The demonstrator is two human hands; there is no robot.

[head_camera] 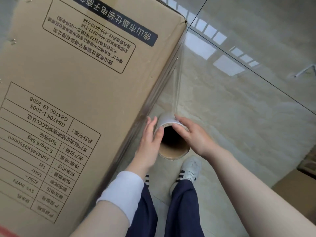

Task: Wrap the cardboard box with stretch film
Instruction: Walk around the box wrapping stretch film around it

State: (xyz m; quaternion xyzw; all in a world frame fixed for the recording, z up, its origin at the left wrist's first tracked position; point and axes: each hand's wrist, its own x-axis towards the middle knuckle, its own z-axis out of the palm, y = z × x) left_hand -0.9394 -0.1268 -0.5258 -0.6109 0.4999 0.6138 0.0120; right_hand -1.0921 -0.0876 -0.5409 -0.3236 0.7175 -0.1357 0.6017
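Cardboard box: a large brown carton fills the left side of the view. Its broad face carries upside-down black printing, a spec table and a dark blue label strip. Its long right edge runs diagonally from the upper right down toward the person.
White cuff: a pale band around the person's left forearm, low beside the box edge.
Left hand: in the narrow gap between the box edge and the roll. The fingers lie fairly straight along the roll's outer side, and the thumb hooks over its rim, so it pinches the roll's wall.
Stretch film roll: the task's thing, held between both hands just right of the box edge, above the floor. Its open end faces upward, showing a dark hollow brown core.
Film: a clear, faintly wrinkled sheet drawn taut from the roll up to the box's far right corner, running close along that edge.
Right hand: it grips the roll's right side, with fingers curled over the rim and the outer wrap. The forearm is bare.
Legs: navy trousers and a white striped shoe stand below the roll.
Floor: glossy beige tiles with dark joints, reflecting bright window panes.
Far right: a brown cardboard piece at the frame edge.
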